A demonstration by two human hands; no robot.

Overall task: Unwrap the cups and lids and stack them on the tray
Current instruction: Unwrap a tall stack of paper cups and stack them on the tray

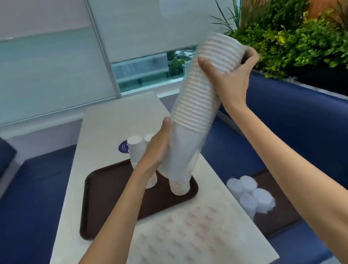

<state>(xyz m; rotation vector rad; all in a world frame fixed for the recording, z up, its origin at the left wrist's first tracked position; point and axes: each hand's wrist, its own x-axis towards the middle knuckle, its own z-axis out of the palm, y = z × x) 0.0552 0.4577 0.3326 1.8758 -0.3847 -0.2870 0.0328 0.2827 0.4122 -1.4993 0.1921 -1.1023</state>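
Leaning, the cup stack (195, 98) was clasped low by the left grip (158, 153) and high by the right grip (234, 80), both curled round it. The tray (102, 197) lay below them.

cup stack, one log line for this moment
cup stack: tilted over tray | left hand: holds lower end | right hand: holds top end | lids: off table, right

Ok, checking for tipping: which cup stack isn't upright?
The tall stack gripped by the left hand and right hand, tilted toward the right; the short stacks on the brown tray stand upright.
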